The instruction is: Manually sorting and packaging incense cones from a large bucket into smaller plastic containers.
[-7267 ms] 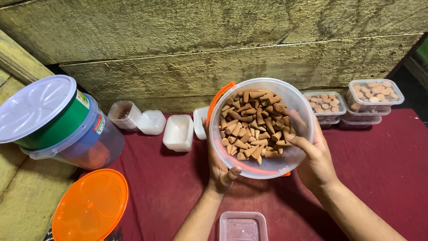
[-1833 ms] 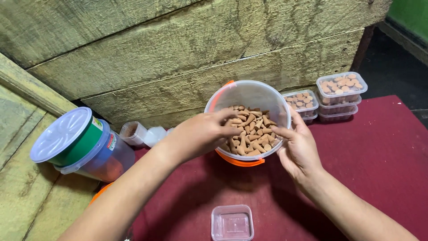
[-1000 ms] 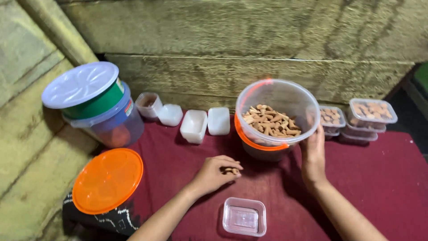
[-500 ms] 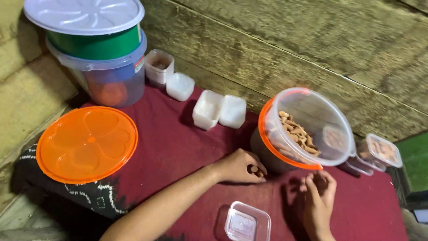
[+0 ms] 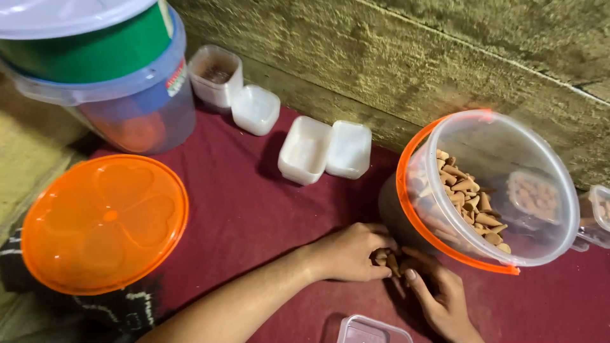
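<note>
My left hand [image 5: 351,253] rests on the dark red cloth [image 5: 254,209] with its fingers curled around a few brown cones [image 5: 385,260]. My right hand [image 5: 438,297] lies just to its right, its fingertips touching those same cones. Right behind both hands stands a clear plastic bucket [image 5: 489,190] with an orange rim, partly filled with more brown cones [image 5: 467,203]. The corner of a small clear square tub [image 5: 372,330] shows at the bottom edge, between my arms.
An orange round lid [image 5: 101,222] lies at the left. Stacked buckets with a white lid [image 5: 101,70] stand at the back left. Small white and clear tubs [image 5: 324,149] line the rough wooden wall [image 5: 406,57]. Another filled clear tub [image 5: 600,213] sits at the far right.
My left hand took cones from the bucket and set them on the cloth. My right hand let go of the bucket and came over to the cones. The view swung left and closer.
</note>
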